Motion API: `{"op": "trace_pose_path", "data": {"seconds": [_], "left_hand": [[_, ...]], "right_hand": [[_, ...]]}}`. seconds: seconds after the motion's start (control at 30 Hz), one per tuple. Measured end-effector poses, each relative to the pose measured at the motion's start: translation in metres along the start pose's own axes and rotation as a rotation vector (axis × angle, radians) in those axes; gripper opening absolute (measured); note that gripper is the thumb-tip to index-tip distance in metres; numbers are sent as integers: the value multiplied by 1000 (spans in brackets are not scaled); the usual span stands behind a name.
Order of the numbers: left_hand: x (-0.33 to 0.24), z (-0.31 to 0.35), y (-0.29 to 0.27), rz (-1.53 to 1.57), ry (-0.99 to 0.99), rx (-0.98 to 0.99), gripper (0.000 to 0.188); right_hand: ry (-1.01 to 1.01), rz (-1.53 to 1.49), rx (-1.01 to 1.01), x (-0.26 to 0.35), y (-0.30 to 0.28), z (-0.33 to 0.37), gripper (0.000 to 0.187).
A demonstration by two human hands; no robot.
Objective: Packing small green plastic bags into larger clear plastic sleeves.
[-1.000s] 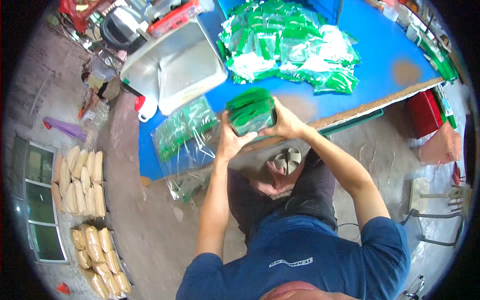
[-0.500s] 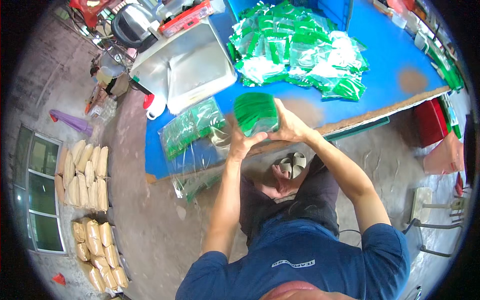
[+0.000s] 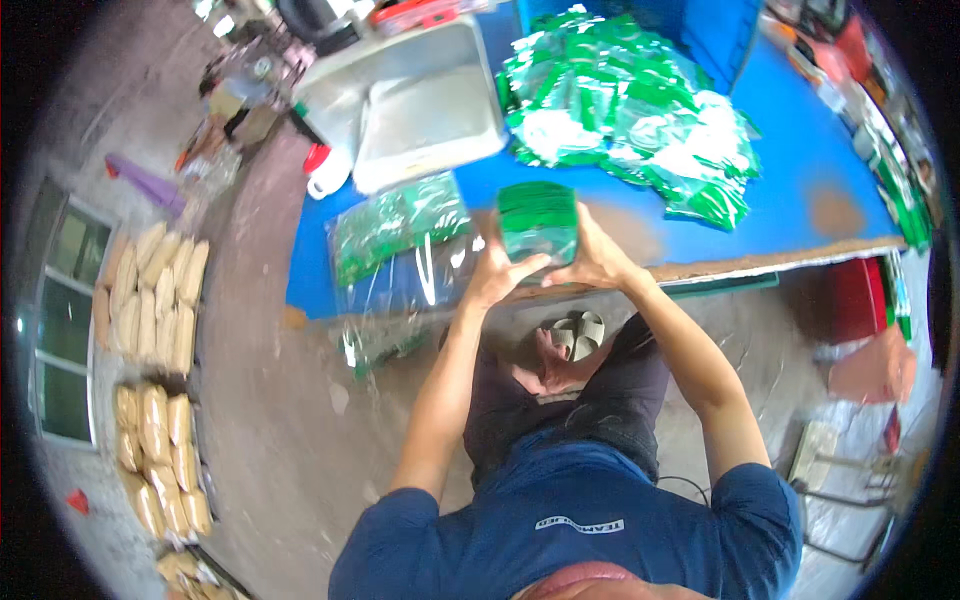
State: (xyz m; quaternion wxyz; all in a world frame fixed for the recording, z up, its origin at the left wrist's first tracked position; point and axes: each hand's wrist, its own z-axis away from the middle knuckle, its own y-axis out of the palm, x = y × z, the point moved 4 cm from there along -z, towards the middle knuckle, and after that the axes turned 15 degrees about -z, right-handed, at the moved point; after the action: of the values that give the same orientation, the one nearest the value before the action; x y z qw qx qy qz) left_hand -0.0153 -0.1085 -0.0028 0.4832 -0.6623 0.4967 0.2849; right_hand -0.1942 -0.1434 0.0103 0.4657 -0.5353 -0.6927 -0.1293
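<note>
Squared block of thin, glossy green-&-clear plastic pkts (image 3: 538,212) is at approx 12 o'clock of the wearer, by the blue worktop's (image 3: 790,190) near edge. Grip: L hand (image 3: 499,272) & R hand (image 3: 598,252) clasp its sides, forearms angling in from approx 7 & 5. Crinkly, shiny heap of similar pkts (image 3: 630,120) at 1, smooth rect. tray (image 3: 430,120) at 11.

Left hand (image 3: 494,272), right hand (image 3: 598,255) facing inward, right elbow (image 3: 722,396) bent

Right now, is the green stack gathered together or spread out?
Gathered together: the green stack forms one compact block between the left hand and right hand.
</note>
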Motion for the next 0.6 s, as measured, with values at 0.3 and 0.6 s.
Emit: {"op": "trace_pose_path", "data": {"seconds": [0.3,0.6], "left_hand": [[18,-2,5,168,3,-10,99],[21,2,8,-42,-51,84,92]], "right_hand": [[-18,138,164,5,2,-3,94],[88,187,64,-32,-2,11,94]]}}
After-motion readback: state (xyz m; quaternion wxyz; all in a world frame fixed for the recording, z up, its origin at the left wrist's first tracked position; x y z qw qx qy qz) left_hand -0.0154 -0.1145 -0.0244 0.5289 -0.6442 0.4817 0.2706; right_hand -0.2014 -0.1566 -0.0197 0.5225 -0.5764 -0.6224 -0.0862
